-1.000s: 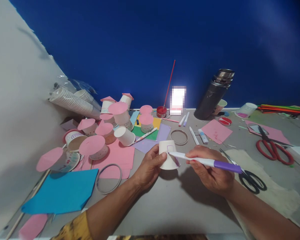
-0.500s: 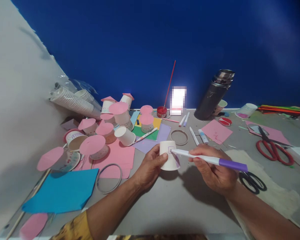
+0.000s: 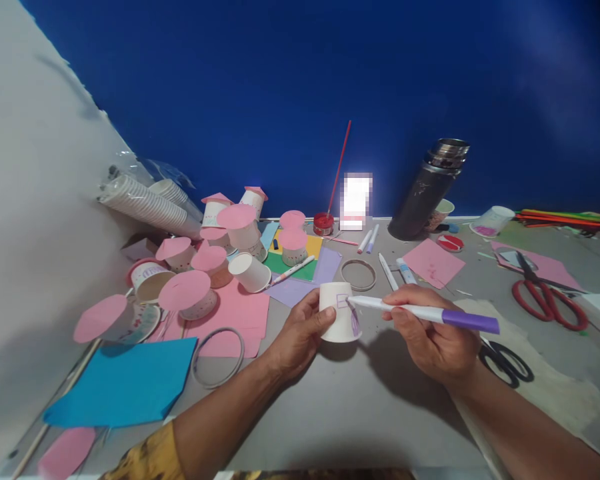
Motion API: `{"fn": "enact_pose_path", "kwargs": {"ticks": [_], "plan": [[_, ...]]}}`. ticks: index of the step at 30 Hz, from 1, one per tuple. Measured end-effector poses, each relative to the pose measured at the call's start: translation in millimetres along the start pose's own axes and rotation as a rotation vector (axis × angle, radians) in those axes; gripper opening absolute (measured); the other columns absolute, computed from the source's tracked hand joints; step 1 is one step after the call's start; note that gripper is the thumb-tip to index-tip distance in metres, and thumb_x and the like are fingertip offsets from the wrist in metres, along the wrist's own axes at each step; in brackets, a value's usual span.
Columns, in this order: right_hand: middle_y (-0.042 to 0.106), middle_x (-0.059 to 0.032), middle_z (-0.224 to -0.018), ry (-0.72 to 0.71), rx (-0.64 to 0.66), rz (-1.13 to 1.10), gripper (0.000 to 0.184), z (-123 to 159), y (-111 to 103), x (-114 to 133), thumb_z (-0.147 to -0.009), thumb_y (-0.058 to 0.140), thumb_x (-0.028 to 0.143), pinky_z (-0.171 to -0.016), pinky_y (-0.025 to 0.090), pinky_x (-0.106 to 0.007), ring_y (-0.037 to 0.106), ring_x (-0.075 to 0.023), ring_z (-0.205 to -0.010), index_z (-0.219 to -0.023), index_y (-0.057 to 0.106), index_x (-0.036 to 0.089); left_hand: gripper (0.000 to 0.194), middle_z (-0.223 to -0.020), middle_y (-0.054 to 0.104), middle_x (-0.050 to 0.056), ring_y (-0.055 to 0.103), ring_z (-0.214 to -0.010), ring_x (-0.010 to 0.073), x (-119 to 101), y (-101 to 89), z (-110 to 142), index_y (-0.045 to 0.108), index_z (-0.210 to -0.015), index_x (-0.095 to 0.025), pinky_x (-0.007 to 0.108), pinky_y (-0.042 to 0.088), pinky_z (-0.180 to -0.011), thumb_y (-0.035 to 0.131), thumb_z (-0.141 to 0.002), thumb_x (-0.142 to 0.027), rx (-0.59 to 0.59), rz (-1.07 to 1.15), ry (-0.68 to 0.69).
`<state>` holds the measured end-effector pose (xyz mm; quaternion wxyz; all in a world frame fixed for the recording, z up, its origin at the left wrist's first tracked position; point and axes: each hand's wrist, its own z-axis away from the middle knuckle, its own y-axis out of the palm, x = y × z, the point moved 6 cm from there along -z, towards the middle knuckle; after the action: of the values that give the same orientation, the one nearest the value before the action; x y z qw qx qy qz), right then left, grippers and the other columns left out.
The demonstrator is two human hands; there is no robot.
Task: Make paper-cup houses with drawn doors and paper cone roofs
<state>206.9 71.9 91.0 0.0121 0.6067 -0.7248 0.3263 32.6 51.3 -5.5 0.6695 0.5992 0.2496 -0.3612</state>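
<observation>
A white paper cup (image 3: 337,327), turned upside down, is held just above the table by my left hand (image 3: 303,330), thumb on its near side and the other fingers behind. On its side are a small purple rectangle with a line across it and a purple patch near the right edge. My right hand (image 3: 433,333) grips a white marker (image 3: 417,311) with a purple end, and its tip meets the cup at the rectangle's right side. Beyond the cup lies a ring (image 3: 359,275).
Cups topped with pink paper (image 3: 185,290) crowd the left. Blue paper (image 3: 125,380) lies at front left beside another ring (image 3: 219,357). Rightward are a black flask (image 3: 423,190), red-handled scissors (image 3: 547,303), black-handled scissors (image 3: 505,363) and pink paper (image 3: 434,263).
The marker tip has moved slightly right across the cup, my right hand going with it. A line now crosses the purple rectangle. My left hand stays nearly still.
</observation>
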Motion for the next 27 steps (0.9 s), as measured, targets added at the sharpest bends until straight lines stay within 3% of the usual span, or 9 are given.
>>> {"fn": "enact_pose_path", "kwargs": {"ticks": [13, 19, 23, 27], "plan": [[0.076, -0.0036, -0.076, -0.099, 0.029, 0.02, 0.014, -4.8, 1.9, 8.3, -0.094, 0.057, 0.011, -0.056, 0.056, -0.026, 0.073, -0.0181, -0.066, -0.101, 0.067, 0.02, 0.058, -0.108, 0.074, 0.011, 0.066, -0.09, 0.0198, 2.8, -2.7, -1.6, 0.07, -0.121, -0.016, 0.028, 0.049, -0.079, 0.09, -0.071, -0.037, 0.008, 0.005, 0.002], [0.073, -0.0017, -0.079, 0.05, -0.04, -0.013, 0.011, 4.0, -3.2, -7.6, -0.098, 0.058, 0.019, -0.058, 0.055, -0.026, 0.068, -0.0145, -0.06, -0.104, 0.067, 0.021, 0.05, -0.109, 0.075, 0.012, 0.068, -0.091, 0.0198, 1.6, -4.5, -2.3, 0.071, -0.122, -0.013, 0.028, 0.052, -0.084, 0.085, -0.078, -0.032, 0.015, 0.069, -0.018], [0.077, -0.0048, -0.089, 0.091, -0.094, 0.027, 0.015, 3.7, -3.5, -21.1, -0.1, 0.058, 0.021, -0.062, 0.059, -0.027, 0.073, -0.0166, -0.069, -0.112, 0.067, 0.021, 0.039, -0.114, 0.074, 0.018, 0.072, -0.098, 0.0281, 4.9, -9.7, -1.4, 0.068, -0.124, -0.009, 0.042, 0.056, -0.09, 0.067, -0.093, -0.033, -0.098, 0.167, -0.134], [0.079, -0.008, -0.094, -0.025, -0.088, 0.117, 0.015, -2.3, 4.0, -28.3, -0.1, 0.059, 0.02, -0.07, 0.061, -0.031, 0.076, -0.0203, -0.08, -0.113, 0.067, 0.02, 0.045, -0.107, 0.075, 0.022, 0.075, -0.094, 0.035, 3.3, -8.3, -2.0, 0.064, -0.123, -0.005, 0.049, 0.058, -0.088, 0.053, -0.1, -0.041, -0.119, 0.23, -0.193]]}}
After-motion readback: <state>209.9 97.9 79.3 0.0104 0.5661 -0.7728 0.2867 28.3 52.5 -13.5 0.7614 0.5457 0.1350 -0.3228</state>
